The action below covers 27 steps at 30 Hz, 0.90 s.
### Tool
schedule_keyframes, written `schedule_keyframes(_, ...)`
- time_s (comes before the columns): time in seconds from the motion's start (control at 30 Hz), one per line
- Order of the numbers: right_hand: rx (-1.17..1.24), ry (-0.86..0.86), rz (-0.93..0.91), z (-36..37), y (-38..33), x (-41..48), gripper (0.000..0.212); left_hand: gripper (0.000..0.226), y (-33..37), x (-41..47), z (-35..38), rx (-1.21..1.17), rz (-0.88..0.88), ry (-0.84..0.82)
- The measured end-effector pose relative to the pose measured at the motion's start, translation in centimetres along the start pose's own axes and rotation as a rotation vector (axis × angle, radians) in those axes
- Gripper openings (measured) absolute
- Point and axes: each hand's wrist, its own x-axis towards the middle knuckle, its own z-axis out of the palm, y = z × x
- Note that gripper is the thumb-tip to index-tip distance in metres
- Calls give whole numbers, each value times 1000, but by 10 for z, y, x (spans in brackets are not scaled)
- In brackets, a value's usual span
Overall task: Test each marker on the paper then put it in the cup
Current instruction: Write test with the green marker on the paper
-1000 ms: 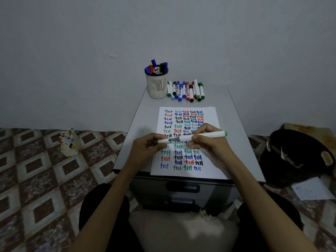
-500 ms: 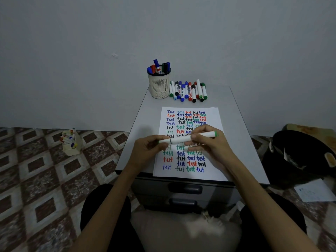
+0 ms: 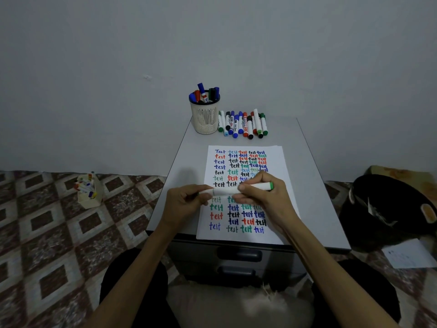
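A white marker with a green end (image 3: 227,191) lies level above the middle of the paper (image 3: 210,235), held between both hands. My left hand (image 3: 184,205) pinches its left end, where the cap is. My right hand (image 3: 264,200) grips the barrel, and the green tail sticks out to the right. The paper is covered with rows of the word "test" in blue, red, green and black. At the back of the table stands a white mesh cup (image 3: 205,117) with several markers in it. A row of several markers (image 3: 243,124) lies just right of the cup.
The grey table (image 3: 314,185) has drawers below its front edge (image 3: 238,254). On the tiled floor to the left stands a small beige box of markers (image 3: 88,190). A black bag (image 3: 387,209) and a loose sheet (image 3: 409,254) lie on the right.
My hands have come together. The gap with the grey tip between cap and barrel has closed, so the cap now sits on the marker.
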Motion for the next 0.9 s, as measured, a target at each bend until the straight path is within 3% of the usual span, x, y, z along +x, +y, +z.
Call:
schedule_keyframes(0.13, -170, -103, 66, -18, -13, 4, 15, 22, -1, 0, 6, -60, -58, -6)
schedule_keyframes(0.37, -1185, -292, -145, -6, -21, 23, 25, 24, 5, 1, 7, -97, -61, 66)
schedule_keyframes(0.47, -1390, -355, -236, 9, -26, 43, 38, 38, 5, 1, 10, -10, -112, 154)
schedule_keyframes(0.57, -1478, -326, -316, 18, -36, 81, 55, 53, -1, 2, 12, 207, -135, 115)
schedule_keyframes(0.73, -1310, -161, -330, 26, -70, 156, 93, 66, -8, 6, 22, 720, -156, -137)
schedule_keyframes(0.9, -1145, -45, -453, 57, -108, 226, 103, 82, -8, 8, 22, 821, -191, -219)
